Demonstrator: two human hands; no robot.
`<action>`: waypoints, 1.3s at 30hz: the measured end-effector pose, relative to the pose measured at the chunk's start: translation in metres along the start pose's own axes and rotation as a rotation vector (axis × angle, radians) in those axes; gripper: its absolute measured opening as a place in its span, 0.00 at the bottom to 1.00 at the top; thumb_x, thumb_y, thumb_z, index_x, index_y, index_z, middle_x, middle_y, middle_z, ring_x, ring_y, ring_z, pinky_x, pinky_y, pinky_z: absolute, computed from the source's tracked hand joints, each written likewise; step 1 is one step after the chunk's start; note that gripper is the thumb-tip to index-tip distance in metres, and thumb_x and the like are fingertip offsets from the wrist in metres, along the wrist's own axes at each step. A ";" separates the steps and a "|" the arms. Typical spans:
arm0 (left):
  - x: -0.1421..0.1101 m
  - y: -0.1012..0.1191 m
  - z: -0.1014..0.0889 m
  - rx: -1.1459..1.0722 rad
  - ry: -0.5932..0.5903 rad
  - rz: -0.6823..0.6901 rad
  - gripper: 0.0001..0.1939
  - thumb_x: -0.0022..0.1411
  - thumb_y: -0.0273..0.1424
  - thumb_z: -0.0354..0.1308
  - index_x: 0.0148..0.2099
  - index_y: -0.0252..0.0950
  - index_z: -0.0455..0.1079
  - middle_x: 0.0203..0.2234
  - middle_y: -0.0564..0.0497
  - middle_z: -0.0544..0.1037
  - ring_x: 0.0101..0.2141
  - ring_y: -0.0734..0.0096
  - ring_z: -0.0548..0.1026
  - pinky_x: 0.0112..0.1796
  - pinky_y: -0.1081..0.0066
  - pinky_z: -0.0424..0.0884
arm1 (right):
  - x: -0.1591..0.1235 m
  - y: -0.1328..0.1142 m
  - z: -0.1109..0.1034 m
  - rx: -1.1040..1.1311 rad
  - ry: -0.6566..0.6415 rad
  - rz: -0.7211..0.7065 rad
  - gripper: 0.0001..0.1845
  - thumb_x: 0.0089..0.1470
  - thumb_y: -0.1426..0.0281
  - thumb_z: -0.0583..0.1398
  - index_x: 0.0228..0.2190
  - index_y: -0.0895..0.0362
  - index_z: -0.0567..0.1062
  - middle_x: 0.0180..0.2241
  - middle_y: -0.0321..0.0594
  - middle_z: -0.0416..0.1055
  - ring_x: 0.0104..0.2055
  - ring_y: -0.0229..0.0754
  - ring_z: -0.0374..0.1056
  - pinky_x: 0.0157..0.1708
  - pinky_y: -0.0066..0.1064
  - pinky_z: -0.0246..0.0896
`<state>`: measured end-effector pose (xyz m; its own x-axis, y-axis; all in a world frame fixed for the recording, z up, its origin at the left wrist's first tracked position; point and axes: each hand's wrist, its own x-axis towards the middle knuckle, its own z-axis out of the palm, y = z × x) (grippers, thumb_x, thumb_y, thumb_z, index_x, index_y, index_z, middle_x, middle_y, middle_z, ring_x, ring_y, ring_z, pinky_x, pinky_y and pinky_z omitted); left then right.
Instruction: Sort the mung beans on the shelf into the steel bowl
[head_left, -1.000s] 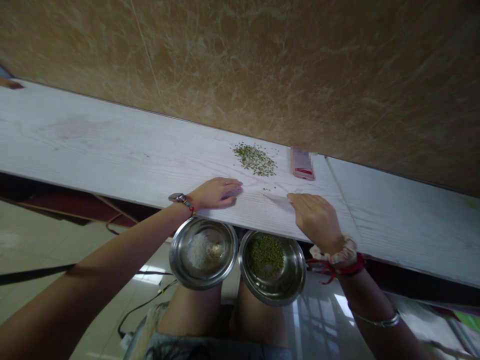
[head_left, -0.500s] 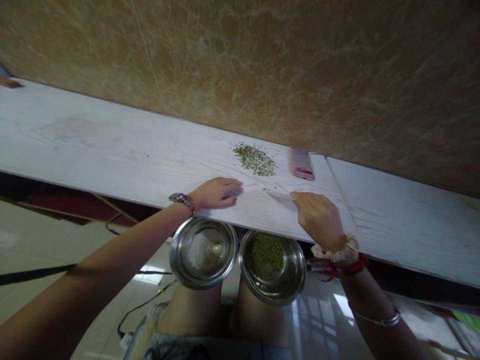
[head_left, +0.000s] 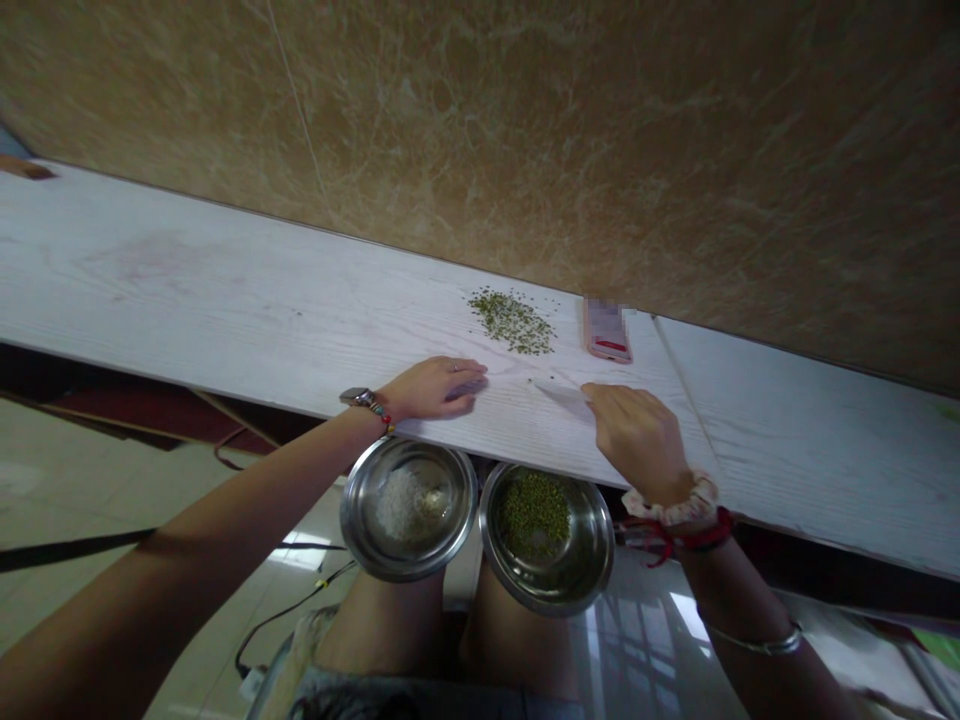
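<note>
My left hand (head_left: pixel 442 387) lies palm down with its fingers stretched out on the white tabletop (head_left: pixel 225 300). To the right, my right hand (head_left: pixel 637 435) pinches a thin white card-like piece (head_left: pixel 561 395); its exact kind cannot be made out. The far end of this piece touches the tabletop beside a few loose green beans (head_left: pixel 553 377). Behind them spreads a heap of small green beans (head_left: pixel 511 320). Below the table edge, a steel bowl with green beans (head_left: pixel 534 512) sits above my lap, right of a steel bowl (head_left: pixel 352 510) holding white grains (head_left: pixel 405 503).
A phone in a pink case (head_left: pixel 607 332) lies right of the bean heap. A brown marble-patterned wall (head_left: pixel 480 140) borders the back of the table. On the floor at lower left runs a black cable (head_left: pixel 277 618). A seam crosses the tabletop on the right.
My right hand has shifted slightly right with the white piece. Fewer loose beans show near its tip than a second ago. My left hand has stayed flat in place.
</note>
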<state>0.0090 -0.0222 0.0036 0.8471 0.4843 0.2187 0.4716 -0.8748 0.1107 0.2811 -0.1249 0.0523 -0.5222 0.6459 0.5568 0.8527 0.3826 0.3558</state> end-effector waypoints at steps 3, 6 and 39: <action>0.000 0.000 0.001 0.002 0.002 -0.004 0.17 0.62 0.33 0.49 0.52 0.34 0.65 0.55 0.44 0.68 0.51 0.63 0.69 0.50 0.65 0.64 | 0.002 -0.003 0.001 0.019 -0.018 0.000 0.13 0.52 0.81 0.51 0.35 0.61 0.74 0.28 0.42 0.75 0.30 0.41 0.66 0.32 0.32 0.56; -0.001 -0.001 0.002 -0.003 0.008 0.001 0.17 0.62 0.33 0.49 0.52 0.34 0.65 0.55 0.43 0.67 0.51 0.63 0.69 0.50 0.65 0.64 | 0.004 -0.003 0.004 0.020 -0.041 0.018 0.13 0.52 0.81 0.51 0.35 0.61 0.74 0.28 0.42 0.75 0.30 0.41 0.66 0.32 0.32 0.56; 0.000 -0.001 0.001 -0.024 -0.003 -0.009 0.17 0.61 0.33 0.51 0.52 0.34 0.65 0.55 0.43 0.68 0.52 0.63 0.68 0.51 0.65 0.64 | 0.003 -0.001 -0.002 0.043 0.019 -0.010 0.13 0.52 0.81 0.52 0.35 0.61 0.74 0.28 0.42 0.75 0.29 0.41 0.66 0.31 0.32 0.57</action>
<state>0.0086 -0.0219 0.0030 0.8435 0.4925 0.2145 0.4736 -0.8702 0.1358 0.2783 -0.1246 0.0552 -0.5308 0.6291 0.5679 0.8470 0.4177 0.3289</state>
